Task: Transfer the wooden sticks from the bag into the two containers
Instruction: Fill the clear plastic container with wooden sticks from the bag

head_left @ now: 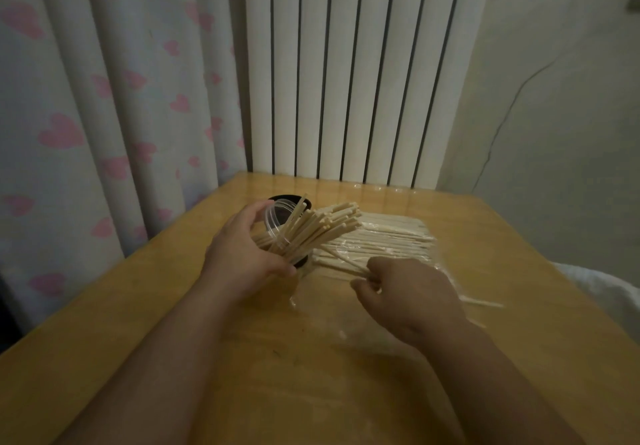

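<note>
Fingers of the left hand (242, 257) curl round a clear container (273, 217), tilted to the right, I think so that its mouth faces the bag (394, 240). Many wooden sticks (322, 228) lean in it; a dark container (287, 199) stands just behind. More sticks lie in the bag, where the right hand (408, 288) pinches a few. All rests on a yellowish table (242, 375); behind are a heart-print curtain (86, 98), a white radiator (346, 80) and a cracked wall (554, 132).

dim, soft focus, wide-angle bending at edges.
</note>
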A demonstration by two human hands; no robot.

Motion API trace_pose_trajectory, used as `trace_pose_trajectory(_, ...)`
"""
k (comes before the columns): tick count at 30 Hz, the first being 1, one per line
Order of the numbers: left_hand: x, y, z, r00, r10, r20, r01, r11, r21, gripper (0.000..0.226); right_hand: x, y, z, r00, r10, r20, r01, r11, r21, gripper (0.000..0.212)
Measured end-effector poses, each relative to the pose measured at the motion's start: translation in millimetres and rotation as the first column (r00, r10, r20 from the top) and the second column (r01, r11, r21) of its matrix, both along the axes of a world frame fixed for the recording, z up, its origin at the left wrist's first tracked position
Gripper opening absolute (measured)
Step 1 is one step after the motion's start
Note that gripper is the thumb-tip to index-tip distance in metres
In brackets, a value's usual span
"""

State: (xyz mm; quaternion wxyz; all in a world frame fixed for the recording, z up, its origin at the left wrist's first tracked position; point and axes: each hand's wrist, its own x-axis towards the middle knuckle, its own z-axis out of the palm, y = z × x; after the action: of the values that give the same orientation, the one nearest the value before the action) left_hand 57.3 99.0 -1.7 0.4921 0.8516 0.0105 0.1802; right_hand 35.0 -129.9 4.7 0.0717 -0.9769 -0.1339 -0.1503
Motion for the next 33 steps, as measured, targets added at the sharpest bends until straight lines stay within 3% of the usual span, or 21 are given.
trace_pose_trajectory(3, 0.7, 2.3, 0.4, 1.000, -0.026, -0.009, 0.025, 0.999, -0.023, 0.111, -1.0, -3.0, 4.4, 0.967, 0.074, 0.245, -0.064, 0.997, -0.050, 0.028)
trace_pose_trajectory(5, 0.2, 2.6, 1.1, 0.999, -0.046, -0.022, 0.046, 0.999, -0.021, 0.111, -2.7, -2.0, 8.0, 0.906, 0.102, 0.412, -0.110, 0.994, -0.002, 0.023)
trace_pose_trajectory(9, -3.2, 0.9, 2.7, 0.997, -0.067, -0.037, 0.067, 0.998, -0.004, 0.112, 4.9, -1.5, 3.2, 0.800, 0.142, 0.584, -0.223, 0.973, 0.068, 0.018)
trace_pose_trajectory(17, -5.9, 0.4, 6.4, 0.993, -0.116, -0.033, 0.116, 0.993, 0.003, 0.108, 7.4, -0.7, 5.1, 0.716, -0.036, 0.697, -0.102, 0.982, 0.157, 0.025)
trace_pose_trajectory(21, -6.7, -1.2, 6.7, 0.991, -0.127, -0.046, 0.129, 0.991, 0.046, 0.111, 9.7, -1.7, 2.1, 0.771, -0.066, 0.633, -0.153, 0.947, 0.284, 0.012)
trace_pose_trajectory(24, -7.3, -1.7, 6.9, 0.990, -0.135, -0.038, 0.137, 0.988, 0.069, 0.110, 9.2, -0.1, -2.3, 0.801, -0.072, 0.594, -0.259, 0.853, 0.453, 0.020)
trace_pose_trajectory(28, -8.2, -3.3, 7.1, 0.986, -0.159, -0.052, 0.164, 0.981, 0.103, 0.110, 4.0, 4.8, 5.6, 0.756, -0.070, 0.651, -0.462, 0.648, 0.605, 0.022)
trace_pose_trajectory(32, -8.1, -4.5, 7.5, 0.986, -0.157, -0.057, 0.162, 0.979, 0.120, 0.111, -9.0, 11.5, 16.6, 0.875, -0.088, 0.475, -0.426, 0.326, 0.844, 0.016)
trace_pose_trajectory(33, -8.0, -4.6, 7.4, 0.986, -0.156, -0.056, 0.162, 0.978, 0.131, 0.112, -11.3, 13.4, 17.9, 0.896, -0.067, 0.439, -0.403, 0.289, 0.868, 0.017)
